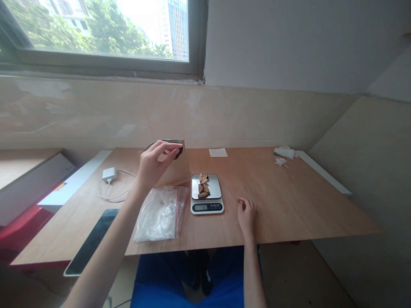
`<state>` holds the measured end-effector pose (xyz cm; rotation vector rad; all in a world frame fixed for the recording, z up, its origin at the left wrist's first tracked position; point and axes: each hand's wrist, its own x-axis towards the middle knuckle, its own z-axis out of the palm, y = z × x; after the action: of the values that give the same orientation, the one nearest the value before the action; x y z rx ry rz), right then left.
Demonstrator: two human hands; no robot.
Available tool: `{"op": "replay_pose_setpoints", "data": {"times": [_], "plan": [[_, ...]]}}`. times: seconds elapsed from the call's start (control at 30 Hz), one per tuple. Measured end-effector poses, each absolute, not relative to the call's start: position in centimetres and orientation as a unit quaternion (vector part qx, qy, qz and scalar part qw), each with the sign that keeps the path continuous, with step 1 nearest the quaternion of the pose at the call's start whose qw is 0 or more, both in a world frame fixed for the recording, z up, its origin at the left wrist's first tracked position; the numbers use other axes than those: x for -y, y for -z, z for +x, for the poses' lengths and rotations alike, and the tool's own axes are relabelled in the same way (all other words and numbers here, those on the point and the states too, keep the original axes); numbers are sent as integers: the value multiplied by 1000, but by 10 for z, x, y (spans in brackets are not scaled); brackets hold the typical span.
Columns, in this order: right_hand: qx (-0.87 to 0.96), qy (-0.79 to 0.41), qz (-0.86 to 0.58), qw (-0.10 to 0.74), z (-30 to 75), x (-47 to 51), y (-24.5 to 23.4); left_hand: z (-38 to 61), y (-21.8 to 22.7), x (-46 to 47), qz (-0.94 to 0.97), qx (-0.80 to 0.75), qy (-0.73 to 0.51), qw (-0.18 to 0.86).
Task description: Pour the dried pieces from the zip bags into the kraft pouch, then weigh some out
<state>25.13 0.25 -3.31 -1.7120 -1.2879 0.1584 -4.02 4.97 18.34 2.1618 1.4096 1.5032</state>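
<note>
My left hand [159, 160] is raised, pinching a small dark piece [179, 152] between thumb and fingertips. Just behind it stands a brown kraft paper bag [180, 171], partly hidden by the hand. A white digital kitchen scale [215, 188] with a metal plate sits right of the bag. On its plate lie several dry brown pieces with dark edges [203, 189]; the display is too small to read. My right hand [246, 211] rests on the table right of the scale, fingers loosely curled and apart, seemingly holding nothing.
A clear zip bag [159, 214] lies left of the scale. Farther left are a tablet-like dark device [91, 241] and a white charger [109, 174] with its cable. White paper [218, 152] and crumpled tissue [281, 161] lie toward the table's [298, 205] back.
</note>
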Motion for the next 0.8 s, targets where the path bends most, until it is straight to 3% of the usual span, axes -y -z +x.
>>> {"op": "replay_pose_setpoints", "data": {"times": [0.27, 0.47, 0.8], "plan": [[549, -217, -595, 546, 200, 4, -12, 15, -121, -30, 633, -447, -509, 374], [533, -420, -462, 571, 156, 17, -49, 32, -87, -24, 580, -451, -511, 446], [444, -465, -441, 626, 154, 8, -40, 32, -64, -14, 577, -455, -505, 452]]}}
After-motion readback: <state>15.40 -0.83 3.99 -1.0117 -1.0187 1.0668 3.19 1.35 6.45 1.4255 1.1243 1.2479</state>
